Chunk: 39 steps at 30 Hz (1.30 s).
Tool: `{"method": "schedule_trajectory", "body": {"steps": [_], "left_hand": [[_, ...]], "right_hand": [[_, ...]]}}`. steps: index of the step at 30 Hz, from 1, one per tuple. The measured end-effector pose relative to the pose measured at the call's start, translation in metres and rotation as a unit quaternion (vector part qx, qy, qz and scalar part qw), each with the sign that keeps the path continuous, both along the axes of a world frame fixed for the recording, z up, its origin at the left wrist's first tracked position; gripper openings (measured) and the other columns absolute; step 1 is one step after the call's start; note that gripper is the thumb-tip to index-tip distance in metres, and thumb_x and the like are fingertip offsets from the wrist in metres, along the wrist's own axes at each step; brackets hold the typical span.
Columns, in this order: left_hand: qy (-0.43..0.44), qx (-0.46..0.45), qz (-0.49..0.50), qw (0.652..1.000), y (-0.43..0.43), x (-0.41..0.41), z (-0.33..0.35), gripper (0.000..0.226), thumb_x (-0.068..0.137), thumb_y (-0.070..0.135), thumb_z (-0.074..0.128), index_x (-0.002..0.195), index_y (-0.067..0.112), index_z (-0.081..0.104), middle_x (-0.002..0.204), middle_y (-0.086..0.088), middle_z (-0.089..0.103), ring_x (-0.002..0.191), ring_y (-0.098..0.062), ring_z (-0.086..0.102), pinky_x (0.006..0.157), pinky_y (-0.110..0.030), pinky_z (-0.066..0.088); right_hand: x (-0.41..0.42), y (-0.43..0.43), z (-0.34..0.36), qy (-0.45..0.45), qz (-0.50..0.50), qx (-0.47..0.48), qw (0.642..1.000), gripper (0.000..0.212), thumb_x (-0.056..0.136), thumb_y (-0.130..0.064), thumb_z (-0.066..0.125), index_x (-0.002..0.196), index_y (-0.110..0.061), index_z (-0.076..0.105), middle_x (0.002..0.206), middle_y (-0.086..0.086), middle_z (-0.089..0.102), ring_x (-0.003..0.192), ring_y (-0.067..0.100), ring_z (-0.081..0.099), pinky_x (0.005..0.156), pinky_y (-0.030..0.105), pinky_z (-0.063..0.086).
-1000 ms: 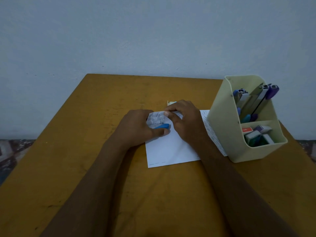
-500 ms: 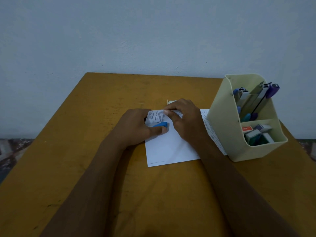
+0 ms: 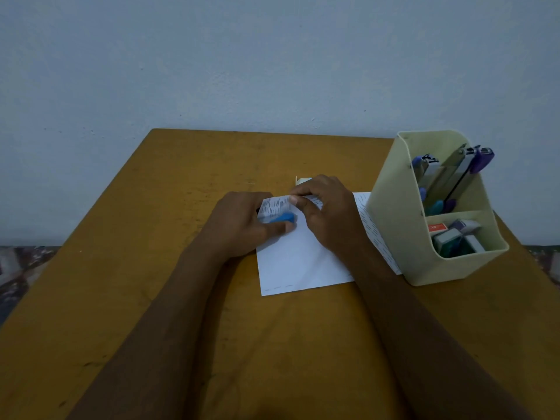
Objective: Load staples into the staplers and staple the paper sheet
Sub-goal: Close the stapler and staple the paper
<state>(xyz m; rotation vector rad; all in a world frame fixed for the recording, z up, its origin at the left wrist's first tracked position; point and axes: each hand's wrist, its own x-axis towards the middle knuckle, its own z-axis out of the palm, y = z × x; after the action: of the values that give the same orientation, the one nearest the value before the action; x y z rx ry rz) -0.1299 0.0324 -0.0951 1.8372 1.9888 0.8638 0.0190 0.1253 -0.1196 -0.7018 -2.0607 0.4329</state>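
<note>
Head view, centre of frame. I see the left hand (image 3: 242,225) curled round a small blue stapler (image 3: 283,218), thumb lying along its near edge, fingers wrapped over the top; most of the stapler's body is hidden under that hand. The right hand (image 3: 327,213) meets it from the right, thumb and forefinger pinching the turned-up far-left corner of the paper sheet (image 3: 300,262), whose printed side shows on the fold. That corner lies against the stapler; I cannot tell whether it sits inside the mouth.

The sheet lies flat on the brown table (image 3: 151,253), just right of centre, its blank side up, its right edge running under the right forearm and touching the cream organizer (image 3: 394,237) at the right of the frame. In the organizer's taller rear compartment stand several more staplers (image 3: 454,177), tilted, blue and purple ends showing. Its lower front compartment holds small staple boxes (image 3: 454,234), one with a red face. A small pale box (image 3: 303,180) shows just above the right hand's knuckles, mostly hidden. A plain pale wall (image 3: 272,71) fills the upper half.
</note>
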Motion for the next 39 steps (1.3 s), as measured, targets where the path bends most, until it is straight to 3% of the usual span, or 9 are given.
{"method": "schedule_trajectory", "body": {"steps": [6,9,15,20,22,25,30,34,39], "left_hand": [[-0.002,-0.001,0.006,1.0,-0.001,0.003,0.001,0.046,0.074,0.058,0.064,0.094,0.017,0.07,0.076,0.0,0.068,0.061,-0.012,0.058,0.051,-0.028,0.042],[-0.017,-0.036,0.01,0.999,-0.002,0.004,0.006,0.039,0.072,0.049,0.075,0.101,0.023,0.067,0.086,0.005,0.068,0.071,-0.01,0.062,0.059,-0.032,0.05],[0.024,-0.119,0.019,0.992,-0.002,-0.006,0.015,0.061,0.072,0.043,0.077,0.126,0.024,0.057,0.12,0.002,0.062,0.088,-0.007,0.054,0.062,-0.012,0.045],[0.011,-0.148,0.024,0.989,-0.012,-0.025,0.023,0.051,0.069,0.044,0.079,0.112,0.023,0.063,0.109,0.006,0.061,0.083,-0.007,0.056,0.073,-0.023,0.051],[-0.029,-0.131,0.036,0.99,-0.016,-0.03,0.025,0.046,0.065,0.042,0.081,0.104,0.025,0.063,0.104,0.007,0.063,0.087,-0.01,0.058,0.077,-0.029,0.053],[-0.081,-0.087,0.063,0.991,-0.023,-0.036,0.027,0.046,0.063,0.036,0.084,0.1,0.023,0.06,0.096,0.006,0.063,0.087,-0.012,0.061,0.071,-0.03,0.052],[-0.122,-0.014,0.077,0.989,-0.024,-0.033,0.031,0.038,0.069,0.022,0.083,0.099,0.017,0.06,0.096,0.004,0.065,0.083,-0.011,0.064,0.062,-0.019,0.05],[-0.11,0.059,0.107,0.986,-0.023,-0.028,0.038,0.028,0.073,0.018,0.08,0.097,0.018,0.066,0.093,0.006,0.066,0.082,-0.005,0.064,0.069,-0.022,0.052],[-0.117,0.114,0.107,0.981,-0.027,-0.003,0.049,0.03,0.073,0.018,0.08,0.098,0.023,0.063,0.091,0.009,0.067,0.08,0.0,0.064,0.066,-0.014,0.051]], "right_hand": [[0.0,-0.001,0.001,-0.005,0.0,-0.01,1.0,0.013,0.082,-0.02,0.063,0.085,-0.01,0.07,0.083,0.004,0.066,0.08,0.008,0.05,0.072,0.018,0.038],[-0.001,-0.001,0.001,-0.008,-0.008,-0.012,1.0,0.013,0.082,-0.021,0.063,0.085,-0.011,0.07,0.083,0.003,0.066,0.081,0.008,0.048,0.072,0.015,0.035],[-0.001,-0.001,0.001,-0.029,-0.018,-0.03,0.999,0.01,0.083,-0.021,0.065,0.088,-0.014,0.07,0.088,0.002,0.067,0.084,0.011,0.051,0.075,0.026,0.042],[-0.001,-0.003,0.005,-0.056,-0.022,-0.036,0.998,0.013,0.084,-0.021,0.065,0.093,-0.014,0.071,0.094,0.004,0.068,0.091,0.018,0.054,0.08,0.029,0.041],[-0.001,-0.002,0.003,-0.076,-0.03,-0.041,0.996,0.017,0.085,-0.021,0.064,0.099,-0.014,0.07,0.102,0.004,0.068,0.097,0.016,0.052,0.084,0.025,0.036],[-0.001,-0.003,0.002,-0.103,-0.044,-0.051,0.992,0.025,0.084,-0.019,0.065,0.109,-0.017,0.064,0.115,-0.001,0.062,0.102,0.005,0.042,0.09,0.02,0.027],[0.005,-0.002,0.01,-0.141,-0.043,-0.035,0.988,0.025,0.078,-0.011,0.069,0.101,-0.016,0.062,0.105,0.002,0.062,0.099,0.019,0.049,0.088,0.033,0.039],[0.007,-0.009,0.019,-0.173,-0.039,-0.045,0.983,0.019,0.08,-0.011,0.067,0.098,-0.016,0.063,0.101,0.0,0.063,0.092,0.014,0.05,0.084,0.032,0.044],[0.013,-0.026,0.042,-0.183,-0.045,-0.06,0.98,0.013,0.082,-0.011,0.065,0.093,-0.017,0.064,0.095,-0.002,0.065,0.085,0.012,0.055,0.078,0.033,0.05]]}}
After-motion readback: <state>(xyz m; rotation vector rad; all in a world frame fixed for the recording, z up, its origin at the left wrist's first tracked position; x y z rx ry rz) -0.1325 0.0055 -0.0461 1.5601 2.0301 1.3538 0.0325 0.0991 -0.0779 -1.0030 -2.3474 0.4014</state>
